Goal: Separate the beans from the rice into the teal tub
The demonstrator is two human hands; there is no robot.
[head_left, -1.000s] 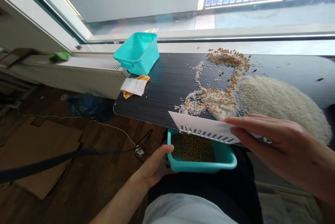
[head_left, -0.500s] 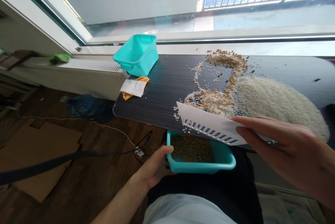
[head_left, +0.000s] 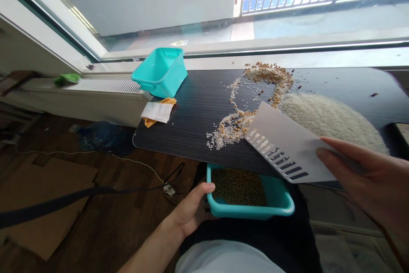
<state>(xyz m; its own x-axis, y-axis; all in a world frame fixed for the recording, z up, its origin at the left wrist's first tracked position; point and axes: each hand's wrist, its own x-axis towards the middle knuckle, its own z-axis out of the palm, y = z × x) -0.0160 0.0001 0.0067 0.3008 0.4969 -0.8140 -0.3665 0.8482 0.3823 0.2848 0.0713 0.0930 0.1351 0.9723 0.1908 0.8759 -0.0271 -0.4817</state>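
Both hands grip: left hand (head_left: 191, 208), teal bin (head_left: 252, 211) (beans (head_left: 240, 187) inside); right hand (head_left: 367, 175), slotted scraper (head_left: 286, 139).

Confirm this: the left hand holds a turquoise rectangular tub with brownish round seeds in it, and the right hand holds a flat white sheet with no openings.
Not quite: the flat white sheet does have openings, a row of slots along one edge, as the head view shows. The left hand does hold the turquoise rectangular tub with brownish round seeds, and the right hand the sheet.
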